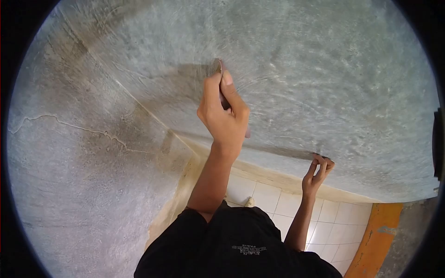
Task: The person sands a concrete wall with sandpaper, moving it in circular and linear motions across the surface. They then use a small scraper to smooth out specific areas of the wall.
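Observation:
My left hand (pixel 224 109) is raised in front of the grey plastered wall (pixel 324 83). Its thumb and fingers are closed on a thin, brown, bent sheet (pixel 220 67) that looks like sandpaper. The sheet's upper edge is at the wall surface, and much of it is hidden in the hand. Lower and to the right, my right hand (pixel 317 173) has its fingers bent together with the tips at the wall. Something dark shows at those fingertips, too small to make out.
On the left, a second grey wall (pixel 83 176) meets the first at a corner and carries a long crack (pixel 83 127). White floor tiles (pixel 266 197) lie below. An orange-painted strip (pixel 375 241) stands at the lower right, and a dark object (pixel 437 143) at the right edge.

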{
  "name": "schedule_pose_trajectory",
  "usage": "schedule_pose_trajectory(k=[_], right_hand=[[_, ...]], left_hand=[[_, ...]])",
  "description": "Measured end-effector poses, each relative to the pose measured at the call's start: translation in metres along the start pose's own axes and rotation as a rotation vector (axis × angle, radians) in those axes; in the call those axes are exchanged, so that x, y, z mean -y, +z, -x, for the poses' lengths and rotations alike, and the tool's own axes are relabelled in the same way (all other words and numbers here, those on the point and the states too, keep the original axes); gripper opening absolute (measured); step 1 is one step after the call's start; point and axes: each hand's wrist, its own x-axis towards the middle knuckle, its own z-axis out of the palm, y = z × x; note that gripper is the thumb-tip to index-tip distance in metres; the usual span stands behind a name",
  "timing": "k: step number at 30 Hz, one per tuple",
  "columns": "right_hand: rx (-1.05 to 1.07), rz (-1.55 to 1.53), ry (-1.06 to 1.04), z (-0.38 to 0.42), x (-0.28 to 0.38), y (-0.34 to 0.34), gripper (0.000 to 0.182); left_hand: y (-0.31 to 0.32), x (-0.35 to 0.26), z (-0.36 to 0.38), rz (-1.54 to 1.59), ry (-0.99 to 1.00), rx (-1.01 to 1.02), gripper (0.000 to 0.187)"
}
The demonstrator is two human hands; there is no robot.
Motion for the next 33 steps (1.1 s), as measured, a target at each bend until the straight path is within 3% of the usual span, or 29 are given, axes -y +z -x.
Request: schedule_pose_trajectory(k=[2, 5, 11, 14, 17, 20, 23, 25, 27, 29, 30, 33], right_hand=[[0.002, 0.010, 0.009, 0.000, 0.001, -0.001, 0.018], [0.011, 0.016, -0.005, 0.002, -0.001, -0.001, 0.017], [0.022, 0.003, 0.006, 0.001, 0.002, -0.003, 0.017], [0.033, -0.002, -0.002, 0.000, -0.001, -0.004, 0.018], [0.027, -0.022, -0.017, -0.001, -0.002, -0.003, 0.018], [0.016, -0.013, -0.012, -0.002, 0.000, -0.002, 0.018], [0.006, 0.002, -0.014, 0.000, 0.000, -0.001, 0.018], [-0.007, 0.001, -0.018, -0.001, -0.002, 0.001, 0.018], [-0.016, -0.007, -0.004, 0.001, -0.001, 0.002, 0.018], [-0.003, 0.003, 0.008, 0.000, 0.002, 0.001, 0.020], [0.001, 0.008, 0.010, -0.001, 0.002, 0.000, 0.022], [0.029, -0.015, -0.011, -0.002, 0.002, -0.002, 0.024]], left_hand=[[-0.003, -0.010, -0.006, -0.001, -0.088, 0.011, 0.012], [0.003, 0.000, -0.007, -0.002, 0.035, -0.056, 0.005], [-0.002, -0.004, -0.014, -0.004, -0.076, -0.048, 0.006], [-0.003, -0.001, -0.013, -0.020, -0.019, -0.050, 0.007], [-0.006, 0.008, 0.007, 0.018, -0.064, 0.022, 0.020], [-0.013, 0.019, -0.003, 0.108, -0.195, -0.049, 0.021], [-0.014, 0.012, 0.004, 0.230, -0.302, 0.069, 0.011], [-0.008, 0.023, 0.028, 0.168, 0.032, 0.156, 0.013], [-0.003, 0.035, 0.042, 0.177, 0.123, 0.168, 0.014], [-0.002, 0.041, 0.050, 0.260, -0.032, 0.117, 0.016], [-0.005, 0.031, 0.052, 0.199, -0.053, 0.188, 0.015], [-0.002, 0.021, 0.069, 0.104, 0.291, 0.331, 0.013]])
